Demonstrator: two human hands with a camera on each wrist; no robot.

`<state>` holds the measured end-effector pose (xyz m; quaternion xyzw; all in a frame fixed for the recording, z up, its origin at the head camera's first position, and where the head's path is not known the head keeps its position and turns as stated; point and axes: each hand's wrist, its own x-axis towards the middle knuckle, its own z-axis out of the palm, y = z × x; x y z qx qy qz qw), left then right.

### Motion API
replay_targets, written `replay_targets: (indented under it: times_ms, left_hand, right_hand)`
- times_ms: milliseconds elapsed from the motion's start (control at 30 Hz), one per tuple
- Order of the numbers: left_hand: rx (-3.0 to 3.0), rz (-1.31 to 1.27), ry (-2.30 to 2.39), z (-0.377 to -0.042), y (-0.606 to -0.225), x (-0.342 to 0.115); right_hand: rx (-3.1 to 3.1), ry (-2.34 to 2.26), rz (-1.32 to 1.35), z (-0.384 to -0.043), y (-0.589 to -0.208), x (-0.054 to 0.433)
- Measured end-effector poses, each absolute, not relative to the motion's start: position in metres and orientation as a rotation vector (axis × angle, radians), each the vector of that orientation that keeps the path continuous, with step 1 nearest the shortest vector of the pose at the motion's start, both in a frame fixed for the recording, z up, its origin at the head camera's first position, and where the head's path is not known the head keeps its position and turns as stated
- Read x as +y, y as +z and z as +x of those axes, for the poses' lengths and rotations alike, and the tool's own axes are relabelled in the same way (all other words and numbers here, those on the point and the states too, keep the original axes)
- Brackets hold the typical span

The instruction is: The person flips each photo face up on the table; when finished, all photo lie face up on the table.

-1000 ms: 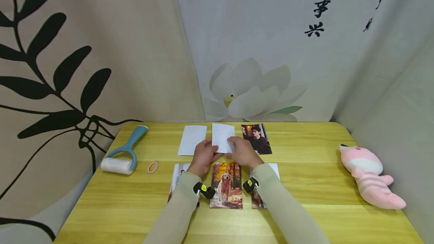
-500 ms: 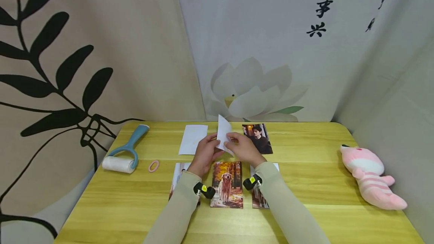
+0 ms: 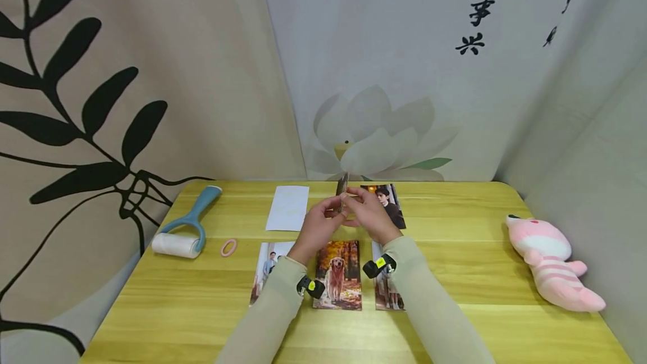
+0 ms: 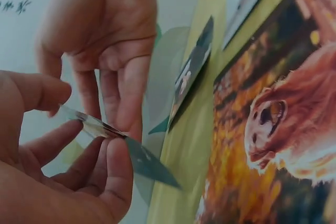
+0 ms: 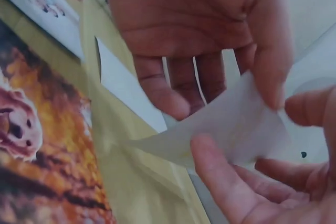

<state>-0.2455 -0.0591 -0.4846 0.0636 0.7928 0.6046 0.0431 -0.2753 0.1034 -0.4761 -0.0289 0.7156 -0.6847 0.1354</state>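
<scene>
A photo card (image 3: 342, 184) stands nearly edge-on above the back of the table, between both hands. My left hand (image 3: 317, 229) pinches it between thumb and fingers. My right hand (image 3: 375, 215) pinches the same card from the other side, thumbs close together. The right wrist view shows the card's white back (image 5: 236, 124), slightly bent. Below the hands lies a photo of a golden dog (image 3: 335, 280). A photo of people (image 3: 271, 265) lies to its left, and another photo (image 3: 389, 294) to its right is partly under my right sleeve.
A white-backed card (image 3: 287, 208) lies at the back left, and a photo of a person in dark clothes (image 3: 394, 215) at the back right. A lint roller (image 3: 187, 229) and a pink ring (image 3: 228, 248) sit on the left; a pink plush toy (image 3: 551, 263) on the right.
The card has turned from its white back facing the head camera to nearly edge-on. Both hands have drawn closer together, and the left hand has moved right, uncovering more of the left photo.
</scene>
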Motion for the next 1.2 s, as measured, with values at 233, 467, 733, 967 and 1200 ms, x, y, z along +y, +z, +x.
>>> replay_targets:
  times_ms: [233, 467, 733, 967, 1200]
  left_hand:
    - [2.59, 0.257, 1.671, -0.239, -0.485, -0.053]
    - [2.55, 0.253, 1.713, -0.24, -0.484, -0.056]
    - [2.508, 0.191, 1.823, -0.247, -0.485, -0.078]
    - [2.362, 0.011, 1.999, -0.26, -0.498, -0.095]
    - [1.88, -0.232, 2.236, -0.265, -0.508, -0.101]
  right_hand:
    - [2.145, -1.933, -0.012, -0.276, -0.478, 0.103]
    - [2.206, -1.886, -0.029, -0.275, -0.476, 0.105]
    - [2.292, -1.835, -0.053, -0.269, -0.467, 0.113]
    - [2.251, -1.885, -0.072, -0.264, -0.46, 0.117]
    - [2.227, -1.915, -0.103, -0.261, -0.459, 0.117]
